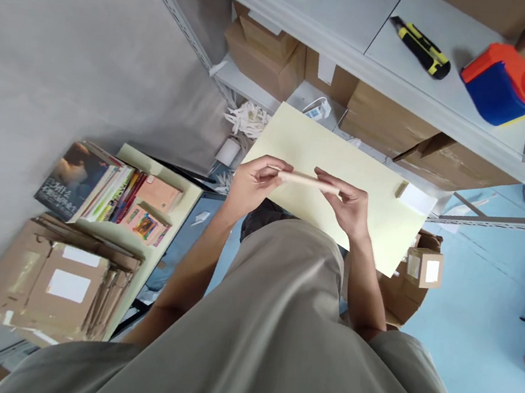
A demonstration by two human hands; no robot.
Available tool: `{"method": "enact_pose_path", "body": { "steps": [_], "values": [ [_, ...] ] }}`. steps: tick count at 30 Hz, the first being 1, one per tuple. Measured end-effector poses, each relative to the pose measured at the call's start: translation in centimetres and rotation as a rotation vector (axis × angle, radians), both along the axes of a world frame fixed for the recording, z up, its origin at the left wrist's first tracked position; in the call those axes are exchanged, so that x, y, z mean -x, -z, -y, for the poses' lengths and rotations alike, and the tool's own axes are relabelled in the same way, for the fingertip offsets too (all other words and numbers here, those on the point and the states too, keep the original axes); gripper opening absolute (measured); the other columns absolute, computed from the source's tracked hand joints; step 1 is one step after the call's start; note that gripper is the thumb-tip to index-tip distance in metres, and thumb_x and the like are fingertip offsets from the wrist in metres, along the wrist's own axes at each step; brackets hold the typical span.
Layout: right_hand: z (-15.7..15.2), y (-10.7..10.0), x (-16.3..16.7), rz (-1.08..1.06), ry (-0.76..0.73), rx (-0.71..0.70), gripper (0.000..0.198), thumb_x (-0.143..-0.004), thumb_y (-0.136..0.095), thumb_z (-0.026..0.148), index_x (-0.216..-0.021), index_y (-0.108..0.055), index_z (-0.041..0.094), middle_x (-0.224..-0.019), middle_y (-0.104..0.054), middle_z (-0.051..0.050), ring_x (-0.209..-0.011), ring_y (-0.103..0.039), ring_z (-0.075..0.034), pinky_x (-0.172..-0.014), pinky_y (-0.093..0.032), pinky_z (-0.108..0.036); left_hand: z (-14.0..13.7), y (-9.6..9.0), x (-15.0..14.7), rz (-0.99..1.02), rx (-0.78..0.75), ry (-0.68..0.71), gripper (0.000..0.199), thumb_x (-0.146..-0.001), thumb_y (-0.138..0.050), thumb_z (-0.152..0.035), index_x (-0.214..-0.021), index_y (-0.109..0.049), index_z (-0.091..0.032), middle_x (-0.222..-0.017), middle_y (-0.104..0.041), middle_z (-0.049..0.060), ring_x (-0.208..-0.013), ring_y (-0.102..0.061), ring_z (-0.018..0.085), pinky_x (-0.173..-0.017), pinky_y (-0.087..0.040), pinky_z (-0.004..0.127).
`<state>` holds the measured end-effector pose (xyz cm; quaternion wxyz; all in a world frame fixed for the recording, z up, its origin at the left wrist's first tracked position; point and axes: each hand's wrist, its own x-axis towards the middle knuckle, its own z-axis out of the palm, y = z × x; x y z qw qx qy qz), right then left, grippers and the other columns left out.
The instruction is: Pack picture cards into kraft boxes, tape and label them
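Observation:
A thin, flat, pale pinkish piece shows edge-on in front of my body, above the cream tabletop. At one end of it my left hand is closed, the fingertips pinching the edge. Its other end sits between the thumb and fingers of my right hand. The piece's broad faces are turned out of view, so I cannot tell whether it is a book, a card or a small box. Near the table's right end stands a small white box.
A yellow-black utility knife and a red-blue tape dispenser lie on the shelf above. Cardboard boxes fill the lower shelf. Left are books, pink boxes and flattened cartons. A carton stands right.

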<state>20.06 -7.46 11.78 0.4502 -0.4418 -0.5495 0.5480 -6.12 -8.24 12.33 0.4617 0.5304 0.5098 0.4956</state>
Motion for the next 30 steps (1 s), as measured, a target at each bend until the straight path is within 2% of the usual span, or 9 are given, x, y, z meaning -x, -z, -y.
{"method": "enact_pose_path", "body": {
  "steps": [3,8,10,13,16,20,23,26,30],
  "values": [
    [0.2,-0.7,0.3,-0.005,-0.014,-0.050,0.037,-0.102,-0.088,0.076,-0.108,-0.099,0.041,-0.140,-0.092,-0.001,-0.151,-0.080,-0.033,-0.142,-0.055,-0.061,0.1,-0.3,0.3,-0.057,-0.077,-0.016,0.046,-0.097,-0.094,-0.070,-0.094,-0.084,-0.025,-0.117,-0.090,0.012,-0.117,-0.088,0.028,-0.104,-0.073,0.043],
    [0.0,-0.4,1.0,0.024,0.023,-0.030,0.036,-0.104,-0.085,0.073,-0.108,-0.098,0.040,-0.135,-0.093,-0.001,-0.150,-0.080,-0.034,-0.139,-0.057,-0.063,0.1,0.1,0.7,-0.093,-0.075,-0.058,0.041,-0.102,-0.090,-0.065,-0.093,-0.081,-0.026,-0.113,-0.089,0.010,-0.117,-0.088,0.027,-0.103,-0.073,0.044],
    [-0.2,0.7,1.3,0.048,0.055,0.031,0.044,-0.101,-0.088,0.075,-0.119,-0.097,0.035,-0.127,-0.094,-0.004,-0.137,-0.086,-0.034,-0.129,-0.066,-0.059,-0.1,0.7,1.0,-0.091,-0.004,-0.090,0.042,-0.099,-0.092,-0.065,-0.099,-0.080,-0.025,-0.107,-0.089,0.009,-0.108,-0.088,0.026,-0.097,-0.072,0.041],
    [-0.5,3.2,1.9,0.039,0.099,0.160,0.065,-0.093,-0.094,0.078,-0.133,-0.092,0.027,-0.109,-0.095,-0.006,-0.103,-0.091,-0.030,-0.103,-0.077,-0.051,-0.4,2.3,1.6,-0.122,0.117,-0.119,0.049,-0.093,-0.096,-0.070,-0.104,-0.081,-0.024,-0.101,-0.088,0.007,-0.090,-0.085,0.023,-0.078,-0.067,0.034],
    [-0.4,5.8,2.6,0.030,0.117,0.265,0.071,-0.087,-0.097,0.081,-0.131,-0.092,0.025,-0.106,-0.095,-0.006,-0.093,-0.089,-0.027,-0.091,-0.079,-0.047,-0.3,4.5,2.4,-0.136,0.188,-0.138,0.057,-0.090,-0.095,-0.076,-0.106,-0.083,-0.023,-0.107,-0.090,0.009,-0.089,-0.083,0.021,-0.074,-0.062,0.031],
    [-0.6,8.7,4.1,0.048,0.112,0.351,0.066,-0.085,-0.098,0.080,-0.126,-0.094,0.028,-0.119,-0.095,-0.006,-0.103,-0.090,-0.029,-0.095,-0.080,-0.050,0.4,7.9,3.5,-0.119,0.266,-0.155,0.054,-0.096,-0.088,-0.075,-0.112,-0.085,-0.023,-0.116,-0.091,0.011,-0.094,-0.085,0.023,-0.080,-0.066,0.032],
    [-2.0,11.1,5.8,0.040,0.117,0.408,0.062,-0.085,-0.099,0.077,-0.123,-0.095,0.029,-0.120,-0.094,-0.005,-0.105,-0.090,-0.028,-0.101,-0.080,-0.054,-0.3,10.7,4.7,-0.086,0.345,-0.162,0.045,-0.099,-0.087,-0.062,-0.123,-0.084,-0.024,-0.126,-0.091,0.012,-0.094,-0.086,0.024,-0.083,-0.068,0.035],
    [-4.5,14.2,8.4,0.054,0.139,0.448,0.062,-0.085,-0.097,0.077,-0.120,-0.094,0.026,-0.118,-0.093,-0.006,-0.106,-0.088,-0.028,-0.103,-0.079,-0.057,-2.8,13.9,6.2,-0.109,0.412,-0.176,0.035,-0.100,-0.081,-0.040,-0.130,-0.085,-0.023,-0.132,-0.089,0.013,-0.100,-0.086,0.024,-0.091,-0.070,0.037],
    [-8.8,18.9,11.8,0.123,0.208,0.495,0.068,-0.080,-0.095,0.081,-0.117,-0.092,0.024,-0.117,-0.092,-0.008,-0.109,-0.087,-0.028,-0.106,-0.078,-0.058,-8.2,18.4,8.0,-0.158,0.445,-0.190,0.037,-0.097,-0.075,-0.023,-0.131,-0.087,-0.021,-0.140,-0.084,0.016,-0.111,-0.085,0.025,-0.108,-0.070,0.041]
  ]
}}
